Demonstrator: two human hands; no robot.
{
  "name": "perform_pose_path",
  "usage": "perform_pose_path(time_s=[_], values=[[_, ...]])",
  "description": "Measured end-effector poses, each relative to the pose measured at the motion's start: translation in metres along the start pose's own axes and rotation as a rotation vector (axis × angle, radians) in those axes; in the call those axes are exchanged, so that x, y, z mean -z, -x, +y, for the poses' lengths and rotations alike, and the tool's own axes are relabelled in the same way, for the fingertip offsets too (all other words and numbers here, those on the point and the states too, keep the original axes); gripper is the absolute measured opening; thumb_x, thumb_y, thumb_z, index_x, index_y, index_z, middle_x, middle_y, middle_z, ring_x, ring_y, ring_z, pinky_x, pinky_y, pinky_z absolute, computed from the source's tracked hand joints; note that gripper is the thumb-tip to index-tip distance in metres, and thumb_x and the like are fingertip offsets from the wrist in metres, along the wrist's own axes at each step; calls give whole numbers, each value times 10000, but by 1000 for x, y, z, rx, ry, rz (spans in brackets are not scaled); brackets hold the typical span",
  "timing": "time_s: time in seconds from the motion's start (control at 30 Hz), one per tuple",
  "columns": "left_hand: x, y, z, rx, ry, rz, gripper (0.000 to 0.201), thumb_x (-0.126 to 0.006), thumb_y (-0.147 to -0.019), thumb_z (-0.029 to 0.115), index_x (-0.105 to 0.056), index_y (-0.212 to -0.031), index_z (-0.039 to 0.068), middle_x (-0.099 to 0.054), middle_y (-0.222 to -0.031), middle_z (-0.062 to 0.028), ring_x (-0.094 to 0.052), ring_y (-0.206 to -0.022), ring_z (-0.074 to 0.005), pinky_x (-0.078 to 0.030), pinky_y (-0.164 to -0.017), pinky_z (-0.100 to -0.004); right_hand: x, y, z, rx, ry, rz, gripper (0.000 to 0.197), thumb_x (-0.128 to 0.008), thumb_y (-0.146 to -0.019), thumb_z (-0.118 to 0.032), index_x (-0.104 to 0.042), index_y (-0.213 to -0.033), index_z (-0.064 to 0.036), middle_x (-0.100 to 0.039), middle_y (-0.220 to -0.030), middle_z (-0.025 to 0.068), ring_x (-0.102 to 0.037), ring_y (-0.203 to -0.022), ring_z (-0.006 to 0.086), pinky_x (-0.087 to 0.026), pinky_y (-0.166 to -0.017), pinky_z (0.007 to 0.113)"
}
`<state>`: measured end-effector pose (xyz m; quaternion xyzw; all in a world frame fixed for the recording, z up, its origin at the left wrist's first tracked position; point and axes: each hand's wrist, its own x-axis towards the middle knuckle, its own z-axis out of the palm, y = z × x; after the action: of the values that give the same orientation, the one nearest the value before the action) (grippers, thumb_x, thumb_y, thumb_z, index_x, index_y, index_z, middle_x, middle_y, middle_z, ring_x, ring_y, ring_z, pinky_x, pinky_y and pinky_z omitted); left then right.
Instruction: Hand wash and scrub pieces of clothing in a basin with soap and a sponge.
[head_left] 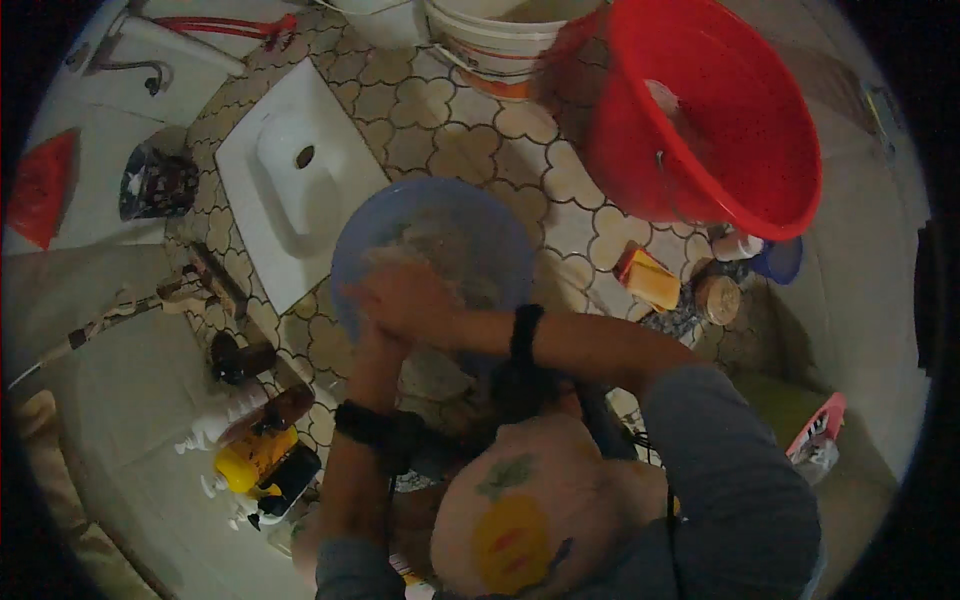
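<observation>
Both my hands are together over a round blue basin (515, 235), at its near left part. My right hand (425, 300) reaches in from the right and lies across my left hand (385, 335), covering much of it. Blur and overlap hide the fingers, so what they hold, if anything, cannot be made out. Close beyond the hands, inside the basin, is a pale, wet-looking mass (440, 240), perhaps cloth or suds. Dark bands circle both wrists.
A white squat toilet (290, 190) is set in the patterned tile floor left of the basin. A large red bucket (740, 120) stands at the far right, a white bucket (500, 45) at the back. Several bottles (260, 455) line the left wall. A yellow-and-red block (650, 280) lies right of the basin.
</observation>
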<state>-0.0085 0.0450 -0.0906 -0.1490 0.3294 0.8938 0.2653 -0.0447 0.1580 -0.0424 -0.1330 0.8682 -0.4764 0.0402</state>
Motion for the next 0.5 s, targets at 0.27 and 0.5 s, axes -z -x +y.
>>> perform_pose_path(time_s=[0.27,0.5], values=[[-79,6,16,69,-543,335,509,-493,-879,353,-394,-1253,22,-458,-1230,-124,-483,-1096,-266,-411,-888,-361,78,-15,31,136,-326,-166,289,-475,-886,-321,-575,-846,-53,-563,-864,122,-548,-828,259,-433,-720,358],[-129,45,37,159,-307,155,489,-543,-858,286,-404,-1251,32,-507,-1194,-115,-500,-1084,-258,-415,-903,-381,131,50,86,-64,-337,199,278,-518,-875,-225,-483,-1090,-52,-569,-898,65,-551,-937,179,-436,-797,309]])
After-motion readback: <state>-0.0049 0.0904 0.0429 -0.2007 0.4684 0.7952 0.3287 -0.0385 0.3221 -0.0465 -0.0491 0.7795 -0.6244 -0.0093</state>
